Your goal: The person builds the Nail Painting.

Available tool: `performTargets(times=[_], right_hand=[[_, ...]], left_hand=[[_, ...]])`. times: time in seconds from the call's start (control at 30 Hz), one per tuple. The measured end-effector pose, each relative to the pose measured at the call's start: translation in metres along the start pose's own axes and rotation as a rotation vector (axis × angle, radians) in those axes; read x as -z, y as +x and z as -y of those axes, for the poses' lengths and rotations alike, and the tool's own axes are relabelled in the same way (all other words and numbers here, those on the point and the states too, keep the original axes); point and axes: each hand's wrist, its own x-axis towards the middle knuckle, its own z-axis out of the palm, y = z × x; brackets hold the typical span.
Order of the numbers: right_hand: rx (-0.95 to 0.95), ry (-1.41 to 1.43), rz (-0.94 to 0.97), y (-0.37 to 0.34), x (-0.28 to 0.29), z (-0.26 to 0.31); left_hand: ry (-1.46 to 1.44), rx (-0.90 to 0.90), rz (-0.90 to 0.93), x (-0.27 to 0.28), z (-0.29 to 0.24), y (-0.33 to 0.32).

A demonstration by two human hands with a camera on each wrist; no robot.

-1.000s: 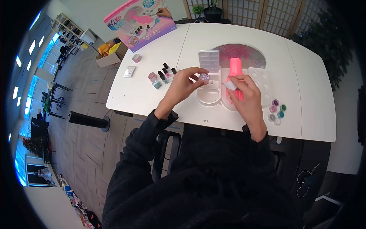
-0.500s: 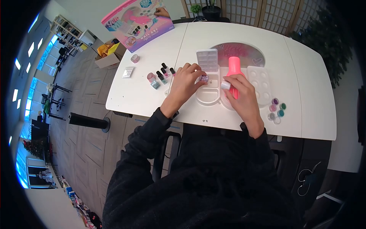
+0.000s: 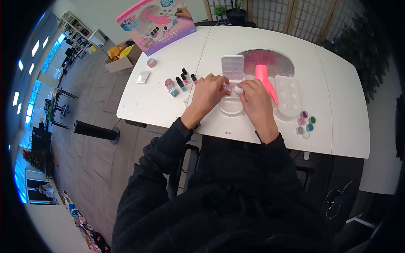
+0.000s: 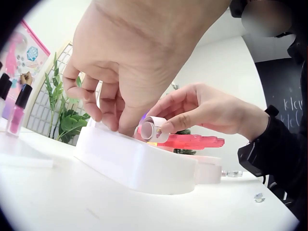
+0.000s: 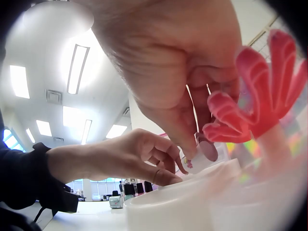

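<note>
The left hand [image 3: 206, 95] reaches into an upper compartment of the white tray [image 3: 231, 114], its thumb and fingertips at a small purple-dotted piece [image 3: 227, 89]. In the left wrist view the left hand's [image 4: 130, 57] fingertips point down behind the tray wall [image 4: 139, 161], which hides what they touch. Just to the right, the right hand [image 3: 258, 103] pinches a small white roll [image 3: 239, 90] between thumb and fingers; its round end faces the left wrist camera, over the tray's edge. A pink model hand [image 3: 270, 89] lies to the right of the right hand.
A clear lidded case [image 3: 233, 66] stands open behind the tray. To the right are a white palette [image 3: 288, 98] and several small glitter pots [image 3: 304, 114]. Nail polish bottles [image 3: 184, 78], a square pack [image 3: 143, 77] and a printed box [image 3: 158, 27] are on the left.
The right hand has moved left with the white roll, from over the pink model hand to beside the left hand. The left hand has lowered the purple-dotted piece into the tray.
</note>
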Motion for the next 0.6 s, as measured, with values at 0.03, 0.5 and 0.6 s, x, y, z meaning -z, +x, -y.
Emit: performTargets(times=[0.03,0.5,0.6], right_hand=[[-0.019,-0.014,0.005,0.0,-0.003,0.001],[-0.012,-0.169,0.057,-0.001,-0.026,-0.004],[0.007,-0.105,0.05,-0.004,-0.018,0.003]], left_hand=[[0.0,0.003,-0.005,0.001,0.001,0.0],[-0.023,0.17,-0.132,0.069,0.022,-0.009],[0.132,0.264,-0.213,0.088,0.043,-0.015]])
